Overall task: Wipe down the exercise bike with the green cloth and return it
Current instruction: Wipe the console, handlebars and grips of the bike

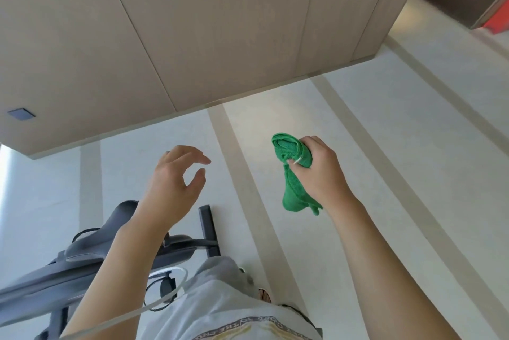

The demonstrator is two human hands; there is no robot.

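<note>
A pale, glossy tiled floor (371, 146) crossed by beige stripes fills the room below the camera, with wide bare floor ahead and to the right. Nearest, at the bottom edge, a light T-shirt (220, 320) carries a printed band of lettering too warped to read, and a sandalled foot (265, 295) shows just beyond it. At lower left stands the dark grey exercise bike (91, 251), its padded saddle and frame close against the person's left side and its black base bar (209, 229) lying across the floor. A thin clear curved edge (165, 298) crosses in front of it. The left hand (176, 182) hovers above the bike, fingers loosely curled and apart, holding nothing. The right hand (316, 171) grips the bunched green terry cloth (292, 174), raised over bare floor well clear of the bike, one end wadded above the fingers and the tail hanging below. Farthest, tan wood-grain wall panels (192, 36) meet the floor, bearing a small dark square plate (21, 114) at left. A dim opening with something red (495, 20) lies at far right.
</note>
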